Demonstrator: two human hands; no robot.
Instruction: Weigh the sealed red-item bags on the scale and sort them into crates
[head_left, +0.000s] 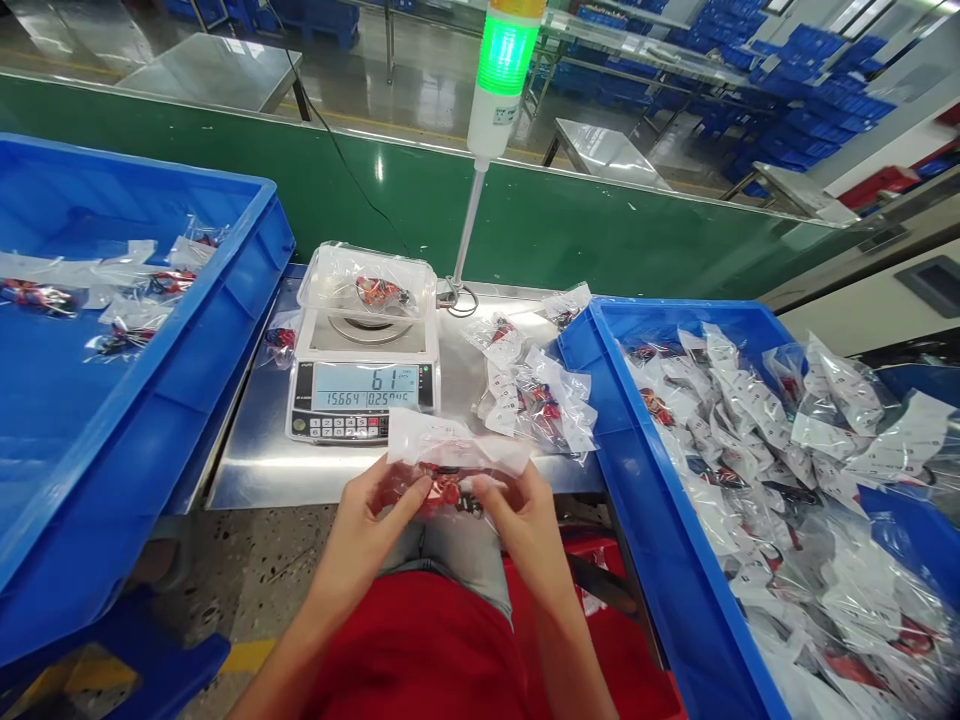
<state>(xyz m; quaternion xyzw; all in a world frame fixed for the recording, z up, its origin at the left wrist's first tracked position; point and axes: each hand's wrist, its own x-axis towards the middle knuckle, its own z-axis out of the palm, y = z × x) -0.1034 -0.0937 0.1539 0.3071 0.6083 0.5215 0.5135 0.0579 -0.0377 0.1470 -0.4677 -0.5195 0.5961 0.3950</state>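
Between my two hands is a clear plastic bag (457, 450) with a white printed panel and small red and dark parts inside. My left hand (379, 510) pinches its left side, thumb over the parts. On the other side my right hand (521, 508) grips the bag the same way. The bag is held in front of the table's near edge, just below a digital scale (365, 390). Another bag of reddish parts (382, 290) lies on the scale's pan, and the display reads 61.
Several filled bags (536, 395) lie on the metal table (259, 455) right of the scale. A blue bin (675, 600) heaped with bags stands at right; another blue bin (247, 250) with several bags stands at left. A signal light (506, 60) glows green behind the scale.
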